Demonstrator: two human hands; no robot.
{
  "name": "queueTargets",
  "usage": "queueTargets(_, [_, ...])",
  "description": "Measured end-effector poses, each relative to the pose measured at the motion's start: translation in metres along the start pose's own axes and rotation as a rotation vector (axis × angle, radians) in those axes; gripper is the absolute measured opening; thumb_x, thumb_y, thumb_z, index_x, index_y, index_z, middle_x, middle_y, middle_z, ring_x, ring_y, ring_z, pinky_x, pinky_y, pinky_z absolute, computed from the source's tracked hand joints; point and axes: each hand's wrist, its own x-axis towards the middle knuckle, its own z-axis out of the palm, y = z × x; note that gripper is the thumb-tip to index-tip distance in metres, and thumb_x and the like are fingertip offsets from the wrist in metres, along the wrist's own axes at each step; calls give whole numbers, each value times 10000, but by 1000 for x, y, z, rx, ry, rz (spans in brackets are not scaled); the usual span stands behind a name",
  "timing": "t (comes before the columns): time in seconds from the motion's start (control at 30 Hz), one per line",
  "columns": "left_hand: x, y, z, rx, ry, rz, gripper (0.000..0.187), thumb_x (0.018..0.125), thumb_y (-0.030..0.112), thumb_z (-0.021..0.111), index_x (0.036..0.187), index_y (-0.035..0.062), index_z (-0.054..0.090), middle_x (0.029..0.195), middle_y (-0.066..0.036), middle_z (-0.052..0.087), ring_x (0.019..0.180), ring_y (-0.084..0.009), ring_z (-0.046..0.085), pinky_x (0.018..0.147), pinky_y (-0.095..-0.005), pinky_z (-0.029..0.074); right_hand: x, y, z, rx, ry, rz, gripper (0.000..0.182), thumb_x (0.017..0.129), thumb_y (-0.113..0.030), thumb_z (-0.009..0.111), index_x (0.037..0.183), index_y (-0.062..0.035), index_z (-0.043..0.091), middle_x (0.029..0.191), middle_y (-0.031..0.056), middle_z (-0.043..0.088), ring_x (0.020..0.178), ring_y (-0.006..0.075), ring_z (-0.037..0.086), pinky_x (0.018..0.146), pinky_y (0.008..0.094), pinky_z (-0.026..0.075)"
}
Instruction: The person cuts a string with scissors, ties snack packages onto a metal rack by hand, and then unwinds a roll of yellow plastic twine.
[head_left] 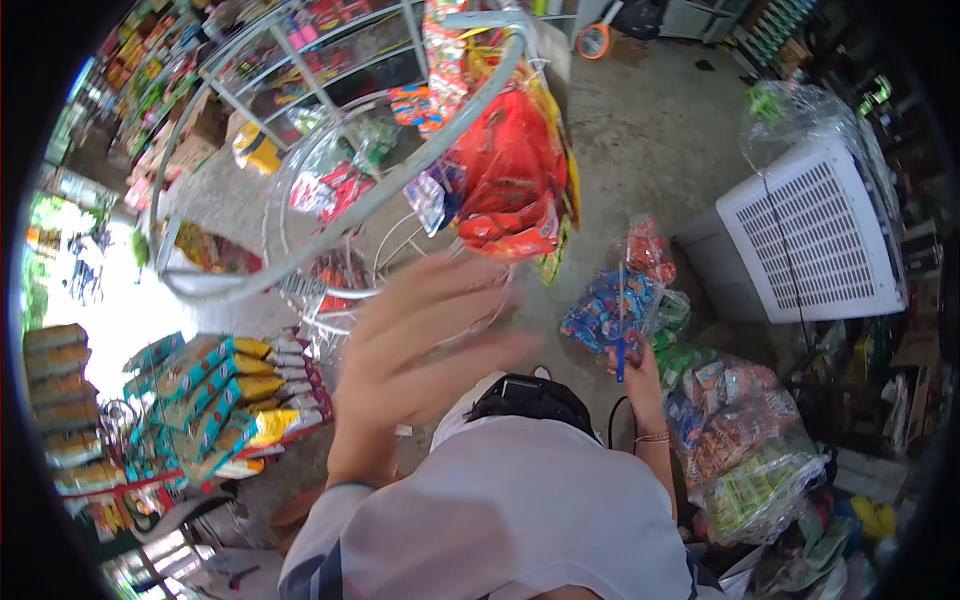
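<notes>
My left hand (pixel 425 345) is raised in front of me, smeared by motion, with its fingers stretched out and nothing visible in them. Beyond its fingertips hang red plastic packets (pixel 510 165) on a round metal wire rack (pixel 440 145). Lower down at my right side, my right hand (pixel 643 375) is closed around a slim blue-handled tool (pixel 620 358), whose thin pale shaft points away from me. Behind that tool lies a blue patterned plastic bag (pixel 595 310), with a red-orange packet (pixel 650 250) just past it.
Bulging clear plastic bags of packets (pixel 735 415) lie to my right, below a white air cooler (pixel 815 235) with a grille. Stacked teal and yellow sacks (pixel 215 390) stand on the left. Shelves (pixel 335 60) of goods line the back left. An orange-rimmed wheel (pixel 593 41) sits far back.
</notes>
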Motion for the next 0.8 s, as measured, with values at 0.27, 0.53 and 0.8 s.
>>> queueTargets(0.27, [-23, -58, -26, 1168, 142, -345, 215, 948, 179, 496, 1072, 77, 641, 919, -78, 611, 924, -293, 582, 818, -443, 390, 28, -53, -115, 232, 468, -165, 372, 961, -182, 628, 1246, 21, 501, 1045, 121, 694, 842, 135, 639, 690, 267, 520])
queueTargets(0.53, [26, -71, 30, 1287, 198, -440, 200, 983, 197, 525, 1068, 70, 656, 909, -87, 644, 825, -293, 582, 769, -412, 428, 121, -157, -421, -471, 1099, -458, 355, 942, -298, 564, 1124, -7, 656, 1042, 152, 711, 899, 246, 678, 789, 330, 498])
queueTargets(0.8, [81, -129, 78, 1493, 146, -460, 245, 1012, 260, 497, 1123, 106, 651, 1011, -96, 687, 889, -311, 624, 791, -432, 447, 230, -314, -707, -1212, 1429, -170, 471, 831, -395, 549, 963, 27, 713, 1010, 295, 665, 1009, 469, 633, 912, 486, 493])
